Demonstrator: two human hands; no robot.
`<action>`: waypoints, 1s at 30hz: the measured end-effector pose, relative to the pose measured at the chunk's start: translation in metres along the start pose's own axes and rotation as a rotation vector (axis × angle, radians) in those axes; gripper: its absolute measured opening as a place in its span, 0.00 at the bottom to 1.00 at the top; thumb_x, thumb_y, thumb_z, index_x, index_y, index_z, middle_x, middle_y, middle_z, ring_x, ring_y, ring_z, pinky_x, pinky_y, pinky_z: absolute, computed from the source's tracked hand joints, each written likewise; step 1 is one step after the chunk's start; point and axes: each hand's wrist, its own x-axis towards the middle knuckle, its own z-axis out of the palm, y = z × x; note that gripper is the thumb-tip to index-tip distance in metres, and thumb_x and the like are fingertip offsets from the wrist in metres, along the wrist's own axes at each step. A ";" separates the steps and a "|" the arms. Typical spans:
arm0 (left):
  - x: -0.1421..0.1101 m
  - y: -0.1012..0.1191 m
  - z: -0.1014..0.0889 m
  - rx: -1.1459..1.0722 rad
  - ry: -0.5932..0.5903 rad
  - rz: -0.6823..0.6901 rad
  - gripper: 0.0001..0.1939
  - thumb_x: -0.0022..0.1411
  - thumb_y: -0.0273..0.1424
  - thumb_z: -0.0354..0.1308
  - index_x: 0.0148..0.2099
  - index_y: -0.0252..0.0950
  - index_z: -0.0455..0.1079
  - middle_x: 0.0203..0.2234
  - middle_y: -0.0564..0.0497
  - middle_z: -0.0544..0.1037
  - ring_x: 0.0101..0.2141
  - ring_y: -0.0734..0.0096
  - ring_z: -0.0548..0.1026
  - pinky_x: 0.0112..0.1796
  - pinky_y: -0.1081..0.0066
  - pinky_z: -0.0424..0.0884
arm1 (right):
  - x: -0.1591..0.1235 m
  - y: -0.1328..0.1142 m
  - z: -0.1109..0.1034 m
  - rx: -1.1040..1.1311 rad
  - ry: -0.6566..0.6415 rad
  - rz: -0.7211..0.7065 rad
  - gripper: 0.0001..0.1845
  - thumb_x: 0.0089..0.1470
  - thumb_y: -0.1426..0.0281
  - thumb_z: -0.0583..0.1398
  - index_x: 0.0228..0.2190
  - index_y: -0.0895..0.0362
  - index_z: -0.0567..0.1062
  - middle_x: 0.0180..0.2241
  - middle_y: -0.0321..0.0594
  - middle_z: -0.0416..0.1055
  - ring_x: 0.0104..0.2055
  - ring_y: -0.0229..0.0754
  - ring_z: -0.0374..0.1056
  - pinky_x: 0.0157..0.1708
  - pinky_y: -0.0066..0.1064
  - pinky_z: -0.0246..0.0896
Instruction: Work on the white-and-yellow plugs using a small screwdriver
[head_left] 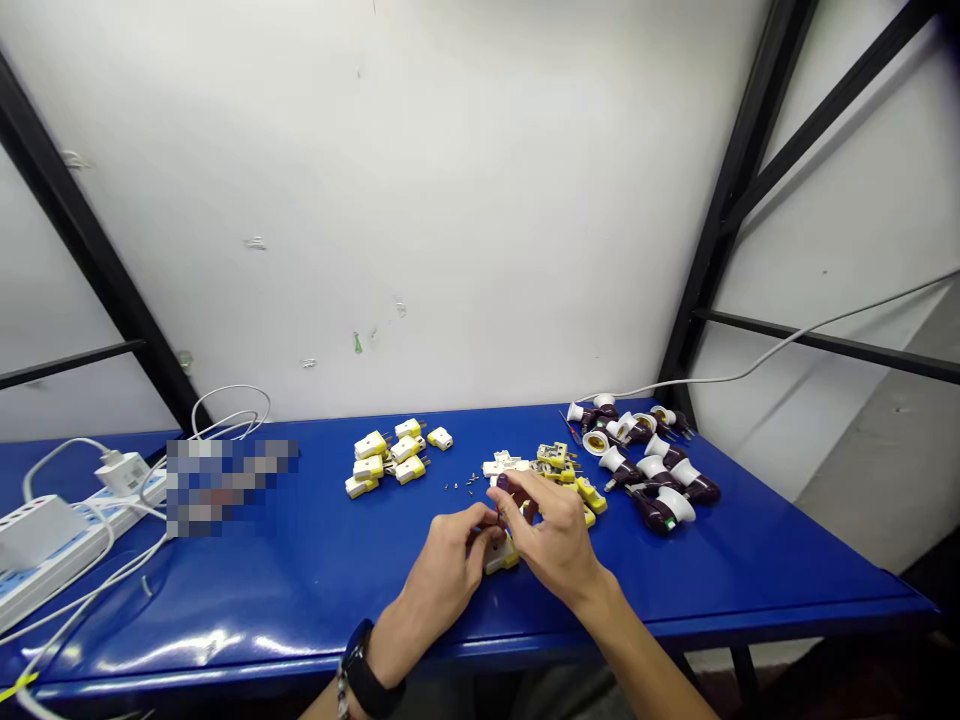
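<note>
At the front middle of the blue table, a white-and-yellow electrical plug lies under my fingers. My left hand is closed on it, thumb and fingertips near the foot of the screwdriver shaft. My right hand pinches the dark handle of a small screwdriver, which stands nearly upright over the plug. Its tip is hidden by my fingers. Just behind, several tiny screws lie scattered. White plug covers and yellow plug halves with metal parts are partly hidden behind my right hand.
Closed white-and-yellow plugs sit in a group left of centre. Brown-and-white lamp holders are heaped at right, beside a thin red tool. A power strip with white cables is at far left. Black frame posts rise behind.
</note>
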 end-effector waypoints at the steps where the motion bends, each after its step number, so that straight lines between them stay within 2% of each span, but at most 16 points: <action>1: 0.000 0.000 0.000 0.001 0.000 0.000 0.11 0.67 0.27 0.50 0.38 0.38 0.74 0.33 0.49 0.83 0.32 0.66 0.81 0.35 0.72 0.74 | 0.000 -0.001 -0.001 0.019 -0.027 0.011 0.09 0.64 0.66 0.58 0.38 0.55 0.78 0.33 0.43 0.79 0.30 0.44 0.73 0.34 0.34 0.69; 7: 0.002 -0.003 0.002 -0.016 -0.002 -0.009 0.08 0.68 0.28 0.51 0.38 0.37 0.71 0.30 0.50 0.81 0.29 0.68 0.79 0.33 0.73 0.73 | 0.009 -0.004 -0.013 0.302 -0.291 0.155 0.15 0.66 0.65 0.54 0.38 0.55 0.80 0.33 0.40 0.79 0.30 0.40 0.72 0.30 0.28 0.68; 9: 0.002 -0.003 0.002 -0.013 -0.002 -0.011 0.08 0.68 0.29 0.51 0.37 0.37 0.71 0.30 0.50 0.81 0.28 0.69 0.78 0.33 0.73 0.73 | 0.010 -0.002 -0.010 0.361 -0.267 0.214 0.13 0.64 0.62 0.58 0.41 0.55 0.80 0.34 0.40 0.79 0.30 0.40 0.73 0.28 0.28 0.68; 11: 0.003 -0.002 0.003 -0.011 -0.002 -0.011 0.08 0.68 0.29 0.51 0.36 0.37 0.70 0.29 0.50 0.80 0.28 0.69 0.78 0.32 0.73 0.73 | 0.008 -0.001 -0.005 0.362 -0.170 0.250 0.14 0.61 0.60 0.61 0.40 0.56 0.80 0.33 0.41 0.79 0.28 0.40 0.72 0.27 0.28 0.67; 13: 0.003 -0.002 0.003 -0.015 -0.004 -0.009 0.08 0.68 0.29 0.52 0.35 0.37 0.70 0.28 0.50 0.79 0.28 0.69 0.77 0.32 0.73 0.73 | 0.007 0.000 -0.002 0.343 -0.110 0.246 0.14 0.63 0.59 0.59 0.37 0.56 0.80 0.31 0.41 0.77 0.26 0.39 0.70 0.26 0.28 0.67; 16: 0.002 -0.004 0.004 -0.043 0.001 -0.005 0.07 0.68 0.29 0.52 0.43 0.36 0.71 0.30 0.51 0.79 0.29 0.68 0.78 0.33 0.73 0.74 | 0.007 0.000 -0.004 0.396 -0.209 0.194 0.18 0.67 0.60 0.53 0.38 0.55 0.80 0.32 0.41 0.77 0.28 0.39 0.70 0.29 0.28 0.67; 18: 0.002 -0.005 0.005 -0.055 0.007 -0.021 0.10 0.68 0.30 0.53 0.48 0.36 0.71 0.31 0.51 0.79 0.29 0.68 0.78 0.33 0.73 0.74 | 0.008 0.000 -0.007 0.478 -0.289 0.179 0.19 0.68 0.59 0.51 0.41 0.55 0.79 0.35 0.41 0.77 0.32 0.40 0.71 0.32 0.29 0.67; 21: 0.002 -0.005 0.007 -0.040 0.016 -0.059 0.07 0.68 0.32 0.54 0.43 0.36 0.72 0.30 0.51 0.79 0.29 0.68 0.78 0.32 0.73 0.74 | 0.010 0.002 -0.004 0.520 -0.257 0.225 0.19 0.65 0.56 0.56 0.43 0.56 0.78 0.34 0.40 0.76 0.33 0.40 0.71 0.32 0.28 0.67; 23: 0.002 -0.004 0.007 -0.037 0.026 -0.075 0.08 0.67 0.34 0.56 0.38 0.35 0.71 0.29 0.50 0.79 0.29 0.67 0.78 0.31 0.73 0.74 | 0.009 0.004 0.000 0.489 -0.182 0.253 0.18 0.64 0.55 0.58 0.38 0.57 0.77 0.30 0.38 0.74 0.31 0.40 0.70 0.31 0.28 0.65; 25: 0.002 -0.003 0.006 -0.067 0.021 -0.074 0.08 0.67 0.34 0.57 0.39 0.35 0.72 0.32 0.49 0.80 0.31 0.66 0.79 0.32 0.73 0.75 | 0.008 0.004 0.004 0.460 -0.151 0.240 0.18 0.66 0.56 0.56 0.36 0.57 0.77 0.29 0.38 0.74 0.31 0.40 0.70 0.32 0.29 0.65; 28: 0.001 -0.002 0.005 -0.103 -0.005 -0.052 0.10 0.68 0.32 0.54 0.42 0.34 0.74 0.35 0.47 0.82 0.32 0.66 0.80 0.34 0.73 0.75 | 0.007 0.002 0.006 0.472 -0.199 0.220 0.20 0.70 0.58 0.50 0.42 0.56 0.77 0.32 0.39 0.75 0.31 0.39 0.69 0.33 0.29 0.65; 30: 0.001 -0.003 0.005 -0.068 0.008 -0.049 0.10 0.68 0.31 0.53 0.39 0.34 0.75 0.31 0.49 0.81 0.29 0.67 0.79 0.33 0.73 0.74 | 0.006 0.001 0.005 0.491 -0.228 0.227 0.21 0.71 0.59 0.47 0.48 0.54 0.75 0.34 0.39 0.76 0.31 0.39 0.69 0.33 0.29 0.64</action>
